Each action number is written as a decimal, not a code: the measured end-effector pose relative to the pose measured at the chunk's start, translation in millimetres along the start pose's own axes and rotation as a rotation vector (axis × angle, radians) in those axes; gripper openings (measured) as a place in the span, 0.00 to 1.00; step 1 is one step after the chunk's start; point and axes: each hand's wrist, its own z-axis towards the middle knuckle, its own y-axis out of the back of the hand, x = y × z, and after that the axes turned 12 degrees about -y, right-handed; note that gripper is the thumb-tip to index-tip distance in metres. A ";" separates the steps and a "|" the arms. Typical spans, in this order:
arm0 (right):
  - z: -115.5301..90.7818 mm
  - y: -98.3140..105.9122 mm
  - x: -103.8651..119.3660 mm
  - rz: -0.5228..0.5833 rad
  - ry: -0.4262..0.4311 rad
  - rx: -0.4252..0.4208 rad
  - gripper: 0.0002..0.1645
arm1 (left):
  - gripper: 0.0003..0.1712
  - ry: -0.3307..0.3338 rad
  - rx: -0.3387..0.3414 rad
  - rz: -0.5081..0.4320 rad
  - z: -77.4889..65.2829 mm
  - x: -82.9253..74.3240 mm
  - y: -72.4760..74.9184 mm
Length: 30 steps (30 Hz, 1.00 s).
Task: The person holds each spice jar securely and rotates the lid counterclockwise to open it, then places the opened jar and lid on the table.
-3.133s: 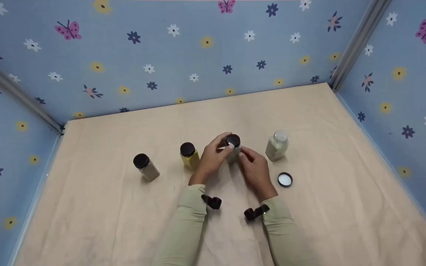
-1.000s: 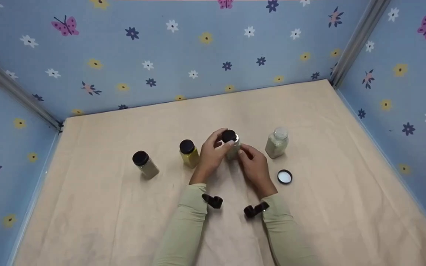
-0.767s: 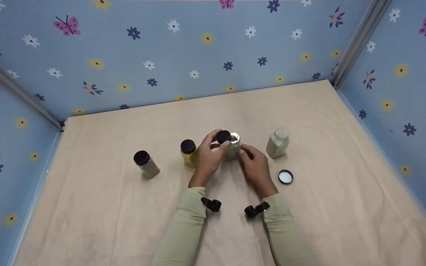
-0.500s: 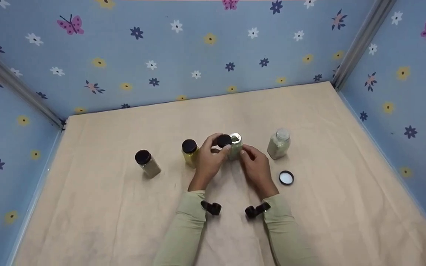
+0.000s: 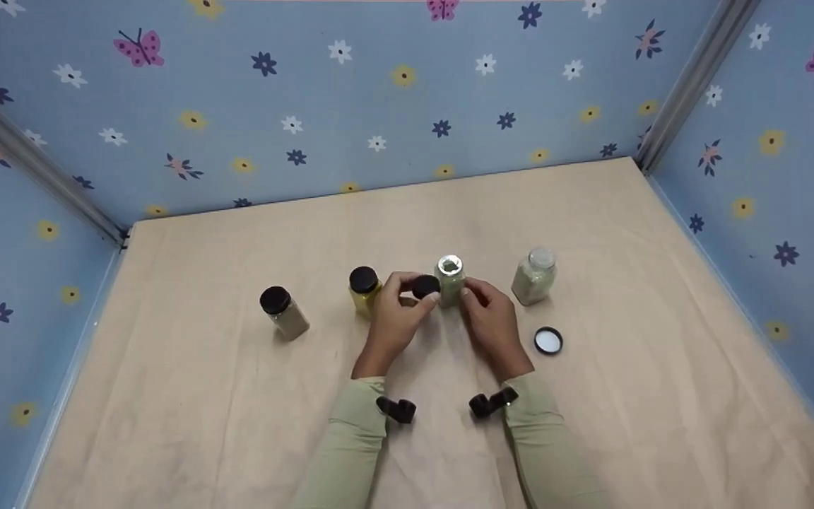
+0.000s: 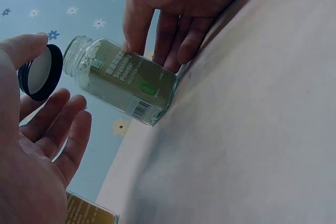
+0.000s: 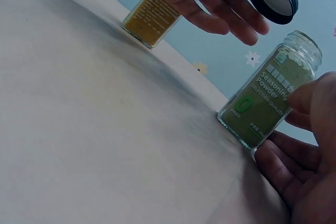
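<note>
Cap (image 5: 426, 285) pinched in left hand (image 5: 393, 319), palm inward; right hand (image 5: 496, 322) grips jar (image 5: 452, 287).

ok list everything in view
beige cloth: 1, beige, underneath
green-filled glass jar: 1, green, centre
round black lid: 1, black, centre
yellow-filled glass jar: 1, yellow, left
brown-filled glass jar: 1, brown, leftmost
pale green glass jar: 1, green, right
upturned black lid: 1, black, right
flowered walls: 3, blue, around
metal posts: 2, grey, corners
wrist cameras: 2, black, wrists
cloth sleeves: 2, green, front
left hand: 1, centre
right hand: 1, centre
</note>
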 end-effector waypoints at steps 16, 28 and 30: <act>-1.2 -1.1 -0.7 0.002 -0.008 0.005 0.18 | 0.20 0.093 0.181 0.036 -15.5 4.1 4.0; -0.7 0.3 -1.4 0.040 0.017 0.005 0.15 | 0.19 0.115 0.244 0.064 -24.5 8.8 2.9; -0.3 0.4 -2.1 0.042 0.017 0.006 0.15 | 0.18 0.107 0.251 0.063 -25.9 8.7 2.0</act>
